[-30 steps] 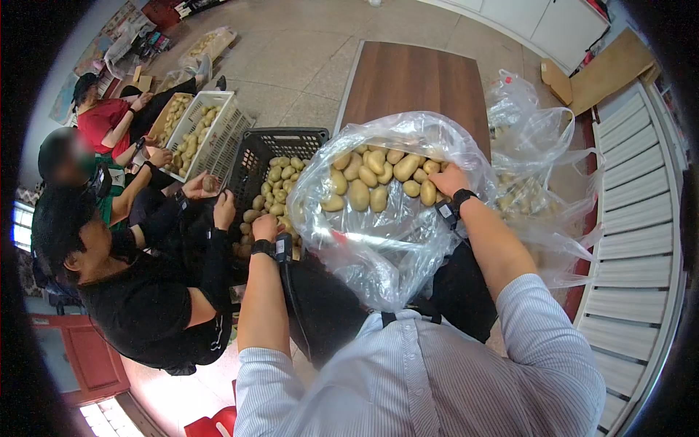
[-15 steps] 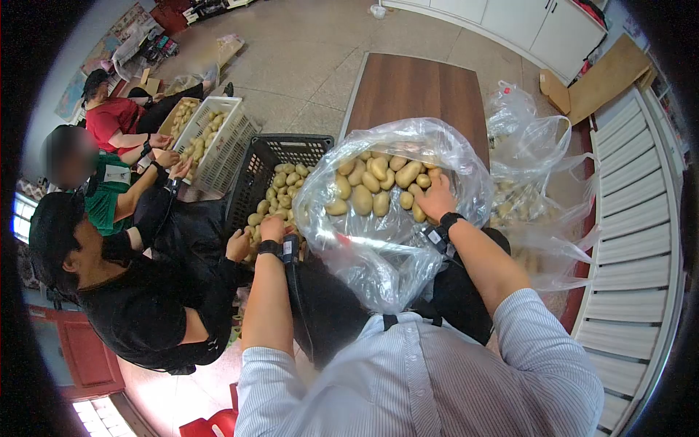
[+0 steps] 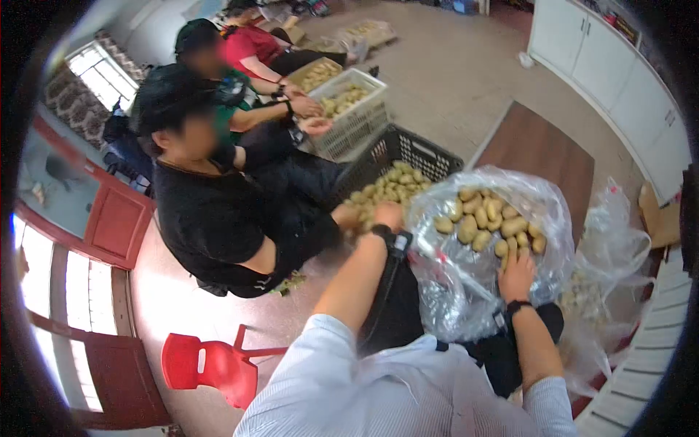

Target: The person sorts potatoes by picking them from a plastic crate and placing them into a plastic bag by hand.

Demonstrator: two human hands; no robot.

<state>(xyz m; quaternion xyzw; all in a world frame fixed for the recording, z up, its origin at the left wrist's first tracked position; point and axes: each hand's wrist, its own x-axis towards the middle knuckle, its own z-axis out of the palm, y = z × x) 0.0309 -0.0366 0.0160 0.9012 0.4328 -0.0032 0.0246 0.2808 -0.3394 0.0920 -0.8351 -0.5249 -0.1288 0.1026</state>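
Potatoes (image 3: 467,231) fill the upper part of a clear plastic bag (image 3: 459,313), right of centre in the frame. The right hand (image 3: 517,275) comes up from the lower right, back upward, fingers pointing away and touching the lowest potatoes; whether it grasps one, I cannot tell. The left arm slants up from the bottom centre, its wrist banded, and the left hand (image 3: 388,213) lies over more potatoes (image 3: 397,182) in a black crate (image 3: 426,155); its fingers are hidden, so its grip cannot be told.
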